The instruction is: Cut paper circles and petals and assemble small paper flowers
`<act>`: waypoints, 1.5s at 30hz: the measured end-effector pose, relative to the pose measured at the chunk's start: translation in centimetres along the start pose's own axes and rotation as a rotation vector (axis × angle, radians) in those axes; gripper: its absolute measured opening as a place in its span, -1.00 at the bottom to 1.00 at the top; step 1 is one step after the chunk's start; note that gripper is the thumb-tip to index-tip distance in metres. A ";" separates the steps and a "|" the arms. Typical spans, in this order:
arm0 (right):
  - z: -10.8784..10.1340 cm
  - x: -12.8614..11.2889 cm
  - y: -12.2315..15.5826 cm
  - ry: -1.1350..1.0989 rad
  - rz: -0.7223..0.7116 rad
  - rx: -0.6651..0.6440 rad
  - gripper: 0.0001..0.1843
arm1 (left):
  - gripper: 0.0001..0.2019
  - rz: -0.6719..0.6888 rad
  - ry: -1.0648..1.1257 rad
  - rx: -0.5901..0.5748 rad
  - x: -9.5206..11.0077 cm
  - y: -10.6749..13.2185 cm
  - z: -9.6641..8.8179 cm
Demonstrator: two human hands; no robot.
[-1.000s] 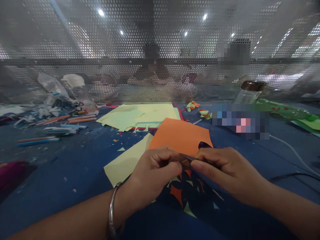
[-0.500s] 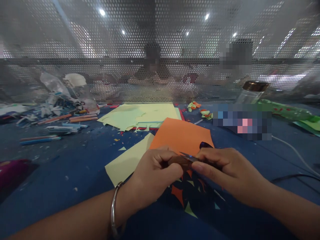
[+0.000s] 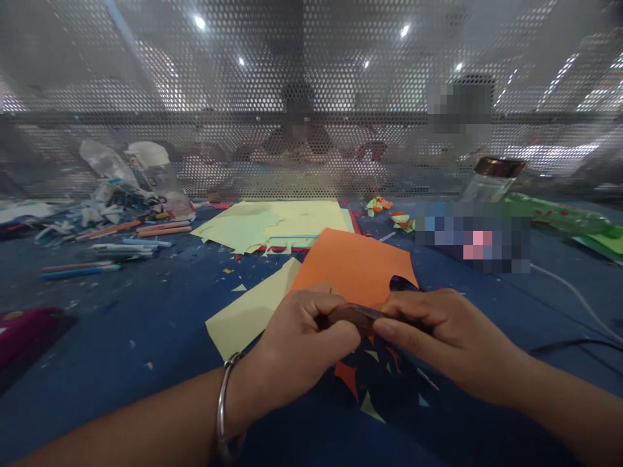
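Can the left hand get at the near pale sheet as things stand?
Probably, once it is free: the left hand is pinching a brown piece. The near pale sheet lies close by, its left part uncovered.

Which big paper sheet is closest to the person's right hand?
The orange sheet, just beyond the right hand; the narrow pale sheet lies by the left hand, the yellow sheets farther back.

No legible lettering or numbers, only faint unreadable marks on the white-capped bottle (image 3: 164, 183).
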State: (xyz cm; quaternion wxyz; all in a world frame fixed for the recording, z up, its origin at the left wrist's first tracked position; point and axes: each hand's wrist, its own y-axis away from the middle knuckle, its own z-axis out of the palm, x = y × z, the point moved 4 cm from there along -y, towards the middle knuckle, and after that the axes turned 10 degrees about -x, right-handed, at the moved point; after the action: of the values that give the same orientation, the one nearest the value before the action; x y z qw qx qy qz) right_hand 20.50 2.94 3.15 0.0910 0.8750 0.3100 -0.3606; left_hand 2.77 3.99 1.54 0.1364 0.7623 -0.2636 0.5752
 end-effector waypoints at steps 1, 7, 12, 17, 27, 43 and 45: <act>0.0 0.0 0.0 0.000 0.004 -0.001 -0.52 | -0.82 0.002 0.001 -0.001 0.0 0.0 0.0; 0.1 0.1 -0.1 0.011 0.002 0.017 -0.49 | -0.83 -0.035 -0.005 -0.023 0.2 0.0 -0.1; 0.0 0.1 -0.1 0.035 0.020 0.054 -0.46 | -0.86 -0.120 -0.006 -0.114 -0.2 -0.1 0.1; -0.7 0.2 0.0 0.027 0.051 0.159 -0.44 | -0.79 -0.264 0.005 -0.294 -0.7 0.0 0.1; -1.5 0.3 0.1 0.029 0.066 0.267 -0.45 | -0.84 -0.214 -0.778 -0.001 -0.1 -1.4 -5.0; -2.2 0.4 0.4 0.106 0.024 0.319 -0.51 | -0.66 -0.312 -0.483 -0.005 -2.0 -10.5 -9.1; -2.2 0.6 0.4 0.101 0.022 0.327 -0.51 | -0.61 -0.334 -0.495 -0.002 -1.6 -11.5 -9.0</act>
State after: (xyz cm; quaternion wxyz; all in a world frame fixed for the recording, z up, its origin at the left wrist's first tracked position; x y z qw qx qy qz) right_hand 22.33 3.77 4.34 -0.0644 0.8985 0.2419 -0.3607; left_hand 1.63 18.46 3.82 0.1615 0.9122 -0.1601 0.3409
